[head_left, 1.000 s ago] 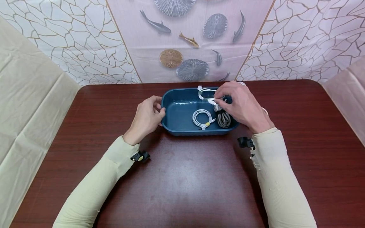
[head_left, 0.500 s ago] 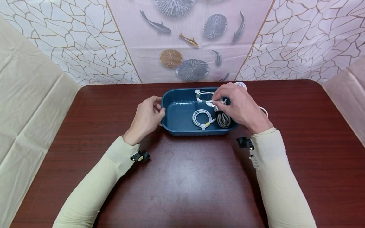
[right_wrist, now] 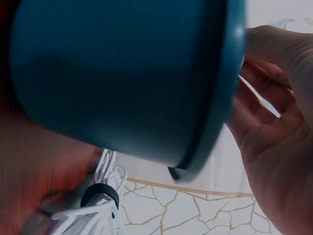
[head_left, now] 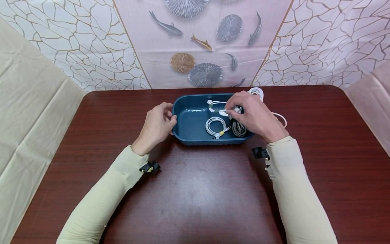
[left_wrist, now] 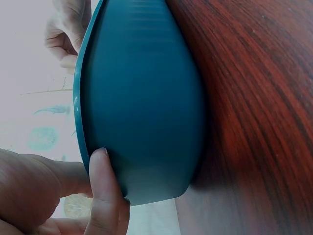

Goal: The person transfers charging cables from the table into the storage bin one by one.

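A dark blue oblong plastic bin (head_left: 190, 125) stands near the table's back edge. At its left end, my left hand (head_left: 155, 126) grips the rim; the left wrist view shows the thumb (left_wrist: 103, 188) against the outer wall. Over the bin's right half, my right hand (head_left: 256, 113) pinches a tied white charging cable (head_left: 223, 113) between thumb and fingers. Part of that cable is hidden by the hand. Inside the bin lie a coiled white cable (head_left: 208, 126) with a yellow tie and a grey cable bundle (head_left: 239, 129) with a black strap.
Behind and right of the bin, another white cable (head_left: 257, 91) lies on the dark red wooden table (head_left: 195, 189), partly covered by my right hand; the right wrist view shows its black tie (right_wrist: 100, 194). A patterned cloth (head_left: 201, 44) hangs behind the table.
My right hand has moved slightly left and down with the white charging cable, deeper into the bin. More of the cable behind the bin shows. The left hand has stayed put.
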{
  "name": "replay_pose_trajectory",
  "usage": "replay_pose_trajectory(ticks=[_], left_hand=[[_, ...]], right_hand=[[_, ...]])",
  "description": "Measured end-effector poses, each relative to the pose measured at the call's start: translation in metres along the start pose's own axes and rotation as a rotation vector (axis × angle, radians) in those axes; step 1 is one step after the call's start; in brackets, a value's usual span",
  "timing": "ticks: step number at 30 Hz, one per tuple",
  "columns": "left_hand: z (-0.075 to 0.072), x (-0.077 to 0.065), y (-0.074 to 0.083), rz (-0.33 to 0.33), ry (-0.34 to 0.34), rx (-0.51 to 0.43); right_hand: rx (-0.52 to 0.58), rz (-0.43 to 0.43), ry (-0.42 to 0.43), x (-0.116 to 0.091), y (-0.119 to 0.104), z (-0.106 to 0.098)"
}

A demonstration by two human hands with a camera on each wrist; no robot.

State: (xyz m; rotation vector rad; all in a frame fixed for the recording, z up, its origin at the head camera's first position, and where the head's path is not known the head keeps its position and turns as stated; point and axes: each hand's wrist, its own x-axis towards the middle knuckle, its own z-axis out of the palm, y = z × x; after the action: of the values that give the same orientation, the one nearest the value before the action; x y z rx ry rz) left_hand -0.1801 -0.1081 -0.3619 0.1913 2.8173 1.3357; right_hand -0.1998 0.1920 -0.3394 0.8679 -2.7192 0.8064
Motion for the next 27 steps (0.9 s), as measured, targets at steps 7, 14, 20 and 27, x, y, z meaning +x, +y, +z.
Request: replay_pose_trajectory(ticks=[7,14,20,27], left_hand=[[0.0,0.0,0.001,0.001,-0.001,0.004],[0.0,0.0,0.0,0.002,0.001,0.006],[0.001,0.0,0.0,-0.001,0.001,0.003],[0.0,0.0,0.0,0.0,0.001,0.003]], right_hand=[[-0.005,0.027,-0.026,0.001,0.002,0.005],[-0.008,0.001,-0.017,0.002,0.005,0.01],[-0.003,0.001,-0.032,0.002,0.009,0.012],[-0.019,0.02,-0.051,0.003,0.01,0.013]])
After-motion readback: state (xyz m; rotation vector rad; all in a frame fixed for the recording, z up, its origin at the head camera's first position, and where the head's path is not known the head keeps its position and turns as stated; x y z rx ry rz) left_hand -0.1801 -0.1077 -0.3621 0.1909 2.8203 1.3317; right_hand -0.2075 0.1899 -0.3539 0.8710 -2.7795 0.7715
